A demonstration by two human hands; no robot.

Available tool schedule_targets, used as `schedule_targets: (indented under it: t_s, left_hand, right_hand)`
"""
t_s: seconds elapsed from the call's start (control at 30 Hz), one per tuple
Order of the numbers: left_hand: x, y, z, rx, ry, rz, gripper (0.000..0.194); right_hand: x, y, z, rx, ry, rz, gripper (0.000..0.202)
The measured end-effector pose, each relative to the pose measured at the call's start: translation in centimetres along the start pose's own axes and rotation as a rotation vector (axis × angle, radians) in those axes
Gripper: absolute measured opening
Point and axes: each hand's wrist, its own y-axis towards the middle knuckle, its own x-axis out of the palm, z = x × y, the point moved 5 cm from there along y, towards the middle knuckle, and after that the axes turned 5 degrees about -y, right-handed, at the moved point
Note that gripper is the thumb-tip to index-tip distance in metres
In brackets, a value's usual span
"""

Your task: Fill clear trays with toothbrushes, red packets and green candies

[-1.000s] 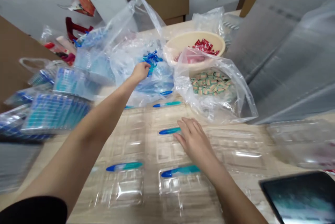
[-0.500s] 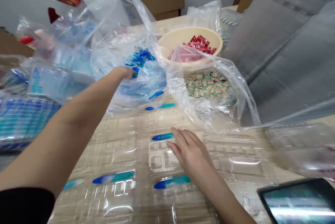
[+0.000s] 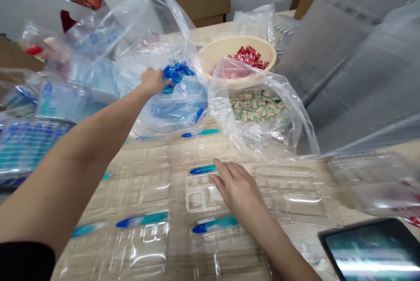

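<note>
My left hand point(image 3: 152, 80) reaches into a clear plastic bag point(image 3: 177, 117) of blue-and-teal pen-like tools point(image 3: 180, 71). Its fingers are curled at the left side of the pile, the thumb pointing right; what they grip is hidden among the pieces. My right hand point(image 3: 234, 180) lies palm down over a clear moulded tray point(image 3: 196, 201), its fingers stretched out and the thumb apart. The fingertips cover the teal end of one pen-like tool point(image 3: 201, 170) in that tray. More such tools lie singly in other tray sections, one point(image 3: 213, 224) just below the right hand and another point(image 3: 142, 219) further left.
Behind stands a cream bowl point(image 3: 210, 49) of red packets point(image 3: 249, 57). Before it, an open bag holds small green-and-tan squares point(image 3: 257, 106). Filled packs point(image 3: 29, 145) are piled at the left. A dark-framed tablet point(image 3: 374, 246) and grey plastic sheeting point(image 3: 354, 53) are at the right.
My left hand has moved up and slightly left within the bag, and more of it shows. A loose blue piece at the bag's front has turned more upright. The right hand stays in place.
</note>
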Motion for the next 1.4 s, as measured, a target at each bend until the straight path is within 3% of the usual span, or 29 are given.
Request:
schedule_targets:
  t_s: [0.2,0.33,0.47,0.6,0.73,0.83,1.0,1.17,1.23,1.3,1.4]
  left_hand:
    - [-2.5,-1.5,3.3,-0.156,-0.163,0.105,0.027]
    - [-4.2,-5.8,6.0,-0.126,-0.571,0.091,0.018]
    - [-4.2,-14.3,10.0,-0.023,-0.73,-0.123,0.023]
    - [-1.1,-23.4,13.8,0.046,-0.722,-0.44,0.035]
    - [2.1,-28.4,15.3,-0.086,-0.835,-0.695,0.038]
    - [2.9,-29.5,15.2,-0.167,-0.874,-0.765,0.042]
    - [0.4,-27.9,13.9,-0.027,-0.803,-0.431,0.024]
    - [-1.7,-27.2,12.6,0.102,-0.643,-0.289,0.021]
    - [-2.3,-27.1,12.3,0.176,-0.518,-0.301,0.019]
    - [-2.2,-27.1,12.1,0.263,-0.365,-0.433,0.017]
    - [-1.2,-26.7,11.4,0.377,-0.239,-0.582,0.019]
  right_hand:
    - [0.4,0.0,0.6,0.026,0.041,-0.016,0.03]
    - [-0.1,0.1,0.7,0.089,0.224,-0.008,0.03]
    - [-0.3,0.3,0.5,0.25,0.672,-0.048,0.029]
    - [0.0,0.4,-0.7,0.35,1.149,-0.177,0.046]
    - [-0.1,0.2,-2.5,0.306,1.361,-0.31,0.046]
    - [-0.3,0.0,-3.0,0.296,1.367,-0.343,0.037]
    - [-1.3,0.2,-2.3,0.311,1.365,-0.316,0.027]
    - [-1.8,0.3,-1.4,0.392,1.247,-0.183,0.026]
    - [-2.0,0.0,-1.4,0.433,1.215,-0.101,0.023]
    - [-2.4,-0.2,-1.5,0.413,1.099,-0.004,0.025]
    - [-3.3,-0.6,-1.6,0.223,0.683,0.187,0.035]
